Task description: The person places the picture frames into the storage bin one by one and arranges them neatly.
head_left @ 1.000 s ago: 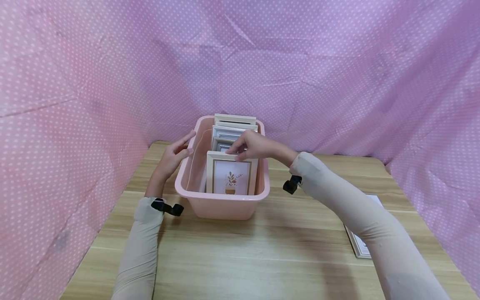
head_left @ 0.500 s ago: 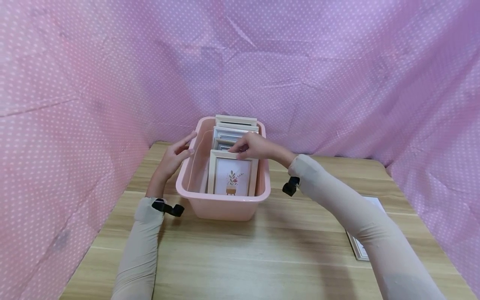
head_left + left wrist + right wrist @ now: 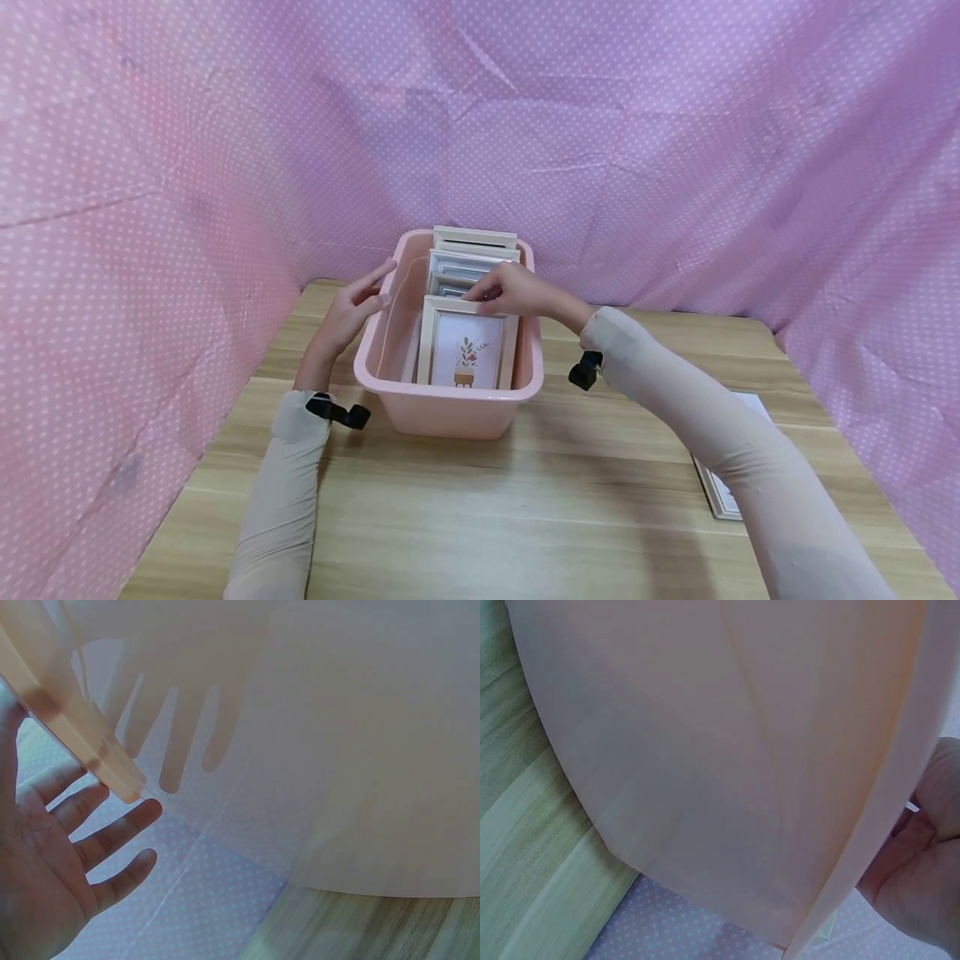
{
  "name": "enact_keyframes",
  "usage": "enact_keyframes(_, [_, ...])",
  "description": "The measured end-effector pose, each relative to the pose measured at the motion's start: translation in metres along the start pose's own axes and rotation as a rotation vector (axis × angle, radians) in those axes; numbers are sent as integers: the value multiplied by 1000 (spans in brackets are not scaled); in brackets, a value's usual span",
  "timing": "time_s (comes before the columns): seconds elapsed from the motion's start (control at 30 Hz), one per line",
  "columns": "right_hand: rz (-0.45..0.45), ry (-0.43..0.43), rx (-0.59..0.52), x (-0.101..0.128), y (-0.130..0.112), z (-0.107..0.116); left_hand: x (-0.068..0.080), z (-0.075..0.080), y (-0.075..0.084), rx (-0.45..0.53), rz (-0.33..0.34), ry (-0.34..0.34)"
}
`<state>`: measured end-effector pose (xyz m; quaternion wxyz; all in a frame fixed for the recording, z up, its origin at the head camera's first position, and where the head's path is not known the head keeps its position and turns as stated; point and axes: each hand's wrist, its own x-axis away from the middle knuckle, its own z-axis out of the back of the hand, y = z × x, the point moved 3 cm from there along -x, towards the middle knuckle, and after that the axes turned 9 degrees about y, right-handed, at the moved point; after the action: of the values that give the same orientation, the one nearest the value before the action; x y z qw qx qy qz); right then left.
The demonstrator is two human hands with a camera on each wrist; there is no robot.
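In the head view, a pink plastic tub [image 3: 442, 415] holds several picture frames standing upright in a row. My right hand [image 3: 517, 292] reaches over the tub and pinches the top edge of the front picture frame [image 3: 467, 346], which is cream-edged with a potted plant picture. Behind it stand a grey-white frame [image 3: 447, 262] and a cream frame [image 3: 474, 237] at the far end. My left hand [image 3: 348, 317] touches the tub's left rim; in the left wrist view, this hand's fingers [image 3: 120, 834] are spread and fairly straight. The tub's wall mostly hides my right hand [image 3: 922, 877] in the right wrist view.
Another picture frame [image 3: 718, 492] lies flat on the wooden table [image 3: 480, 517] at the right, partly covered by my right forearm. A pink polka-dot cloth [image 3: 480, 125] hangs behind and at both sides of the table.
The front picture frame has shifted slightly right and back within the tub, with my right hand still at its top edge. My left hand stays at the rim.
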<state>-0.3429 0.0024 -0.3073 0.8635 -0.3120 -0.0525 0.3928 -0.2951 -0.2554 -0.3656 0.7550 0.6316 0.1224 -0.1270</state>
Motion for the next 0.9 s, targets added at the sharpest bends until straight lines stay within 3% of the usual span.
enact_keyframes(0.8, [-16,-1,26,2,7,-2,-1,0,-4,30,-9,-11])
enact_keyframes(0.9, [-6,6,29,2,8,-2,-5,2,-16,38,-15,-9])
